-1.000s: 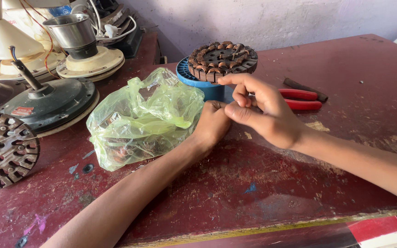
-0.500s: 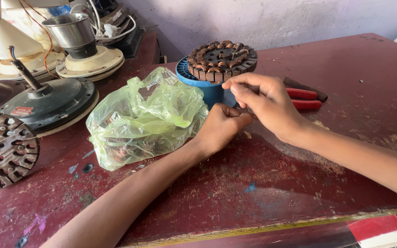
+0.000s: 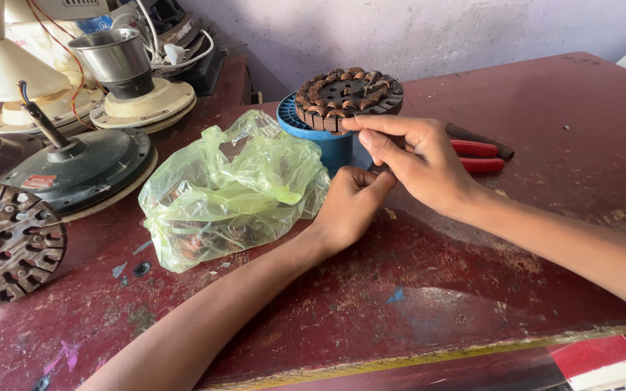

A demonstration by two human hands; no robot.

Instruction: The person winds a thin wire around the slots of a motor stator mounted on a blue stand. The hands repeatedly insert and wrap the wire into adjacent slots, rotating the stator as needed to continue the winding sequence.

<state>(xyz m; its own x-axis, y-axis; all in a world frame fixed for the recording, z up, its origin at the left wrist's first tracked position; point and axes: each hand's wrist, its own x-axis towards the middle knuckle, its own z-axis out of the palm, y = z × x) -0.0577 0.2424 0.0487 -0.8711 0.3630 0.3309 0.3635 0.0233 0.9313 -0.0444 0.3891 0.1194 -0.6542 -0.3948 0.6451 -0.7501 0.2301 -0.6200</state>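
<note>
A round stator [image 3: 348, 95] with copper windings lies on a blue plastic spool [image 3: 327, 141] at the back of the dark red table [image 3: 429, 289]. My right hand [image 3: 418, 161] is just in front of it. Its index fingertip touches the stator's near rim, and its thumb points down to my left hand. My left hand [image 3: 351, 203] is curled into a fist below the spool, its fingertips pinched against the right thumb. Anything held between them is too thin to see. A crumpled green plastic bag [image 3: 230, 192] lies beside my left wrist.
Red-handled pliers [image 3: 481, 153] lie behind my right hand. At the left stand a dark fan motor housing [image 3: 81, 168], a slotted metal rotor disc [image 3: 5, 242], a cream fan base with a steel cup [image 3: 121, 69], and tangled cables. The table's front edge has a yellowish strip [image 3: 429, 355].
My right hand has risen from in front of the spool to the stator's rim. My left hand has stayed low and closed, shifting slightly right.
</note>
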